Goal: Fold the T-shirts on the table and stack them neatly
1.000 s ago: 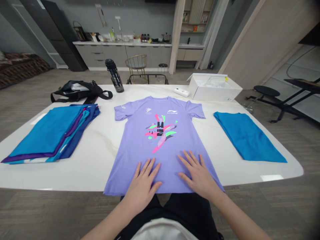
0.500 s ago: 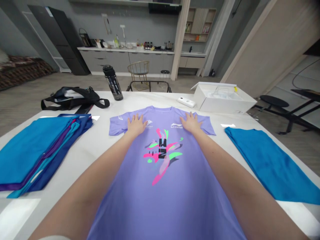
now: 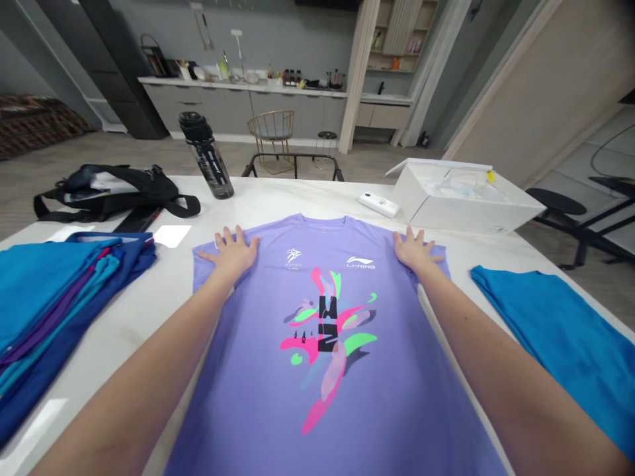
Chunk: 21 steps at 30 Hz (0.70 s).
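A purple T-shirt (image 3: 268, 304) with a colourful print lies front side up, its collar toward the far edge of the white table (image 3: 173, 277). My left hand (image 3: 232, 254) rests flat on the shirt's left sleeve area, fingers spread. On the right sleeve area lies my right hand (image 3: 417, 251), its fingers also apart. Neither hand grips the fabric. The shirt's lower end runs out of view at the bottom.
At the left is a stack of folded blue and purple clothes (image 3: 44, 284), with a black bag (image 3: 114, 192) behind it and a dark bottle (image 3: 208, 158). A white device (image 3: 379, 204), an open white box (image 3: 461, 198) and a blue garment (image 3: 555, 324) are on the right.
Both hands have slid outward from the shirt's shoulders onto the sleeves, fingers still spread. The shirt looks flatter and wider, and the view has moved closer.
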Tool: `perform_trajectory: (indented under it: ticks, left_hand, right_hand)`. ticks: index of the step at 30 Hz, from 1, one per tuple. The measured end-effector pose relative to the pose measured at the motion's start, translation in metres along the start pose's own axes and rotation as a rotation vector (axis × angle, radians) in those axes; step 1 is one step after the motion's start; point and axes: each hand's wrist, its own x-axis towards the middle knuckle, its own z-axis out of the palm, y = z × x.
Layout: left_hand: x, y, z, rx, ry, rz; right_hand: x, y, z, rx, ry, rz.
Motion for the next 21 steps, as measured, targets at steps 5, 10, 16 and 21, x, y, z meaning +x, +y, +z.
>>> perform_trajectory:
  ticks: [5,10,16,21]
  left_hand:
    - [-0.004,0.042,0.008,0.057,0.004,0.480]
    - [0.011,0.083,0.025,0.007,-0.169,0.479]
    - [0.032,0.099,0.030,-0.003,-0.146,0.387]
    - [0.053,0.106,0.033,-0.012,-0.142,0.370]
  right_hand:
    - [-0.024,-0.063,0.010,-0.108,0.036,-0.563]
    - [-0.032,-0.111,0.038,-0.163,-0.169,-0.591]
    - [-0.010,-0.126,0.047,-0.150,-0.141,-0.588]
    - [0.012,-0.139,0.051,-0.126,-0.131,-0.626]
